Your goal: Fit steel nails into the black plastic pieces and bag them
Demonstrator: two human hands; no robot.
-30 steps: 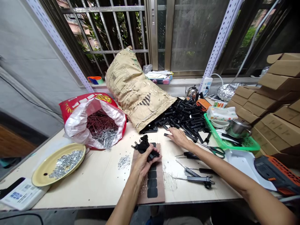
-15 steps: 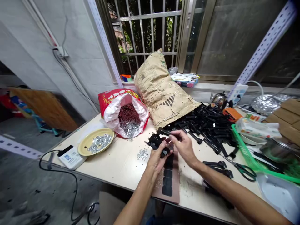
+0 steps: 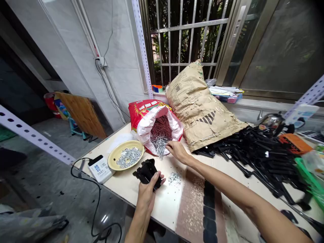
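Note:
My left hand (image 3: pixel 149 189) is closed around several black plastic parts (image 3: pixel 147 171), held in a bunch above the near part of the table. My right hand (image 3: pixel 178 151) reaches to the mouth of a red and white bag (image 3: pixel 141 123), its fingers curled together by the silver ends of long thin metal pins (image 3: pixel 160 143). Whether a pin is between those fingertips is too small to make out. Behind the silver pins lie many dark red ones (image 3: pixel 162 126). A small pile of little metal pieces (image 3: pixel 174 178) lies on the table to the right of my left hand.
A yellow plate (image 3: pixel 111 161) holds more small metal pieces, beside a white box (image 3: pixel 100 170). A brown paper sack (image 3: pixel 199 111) leans by the window. Black plastic parts (image 3: pixel 265 158) are heaped at right. A brown mat (image 3: pixel 182 216) carries a row of black pads (image 3: pixel 209 213).
The view has turned left. My right hand has left the black parts and moved to the bag's mouth. My left hand has carried the bunch leftward, toward the yellow plate.

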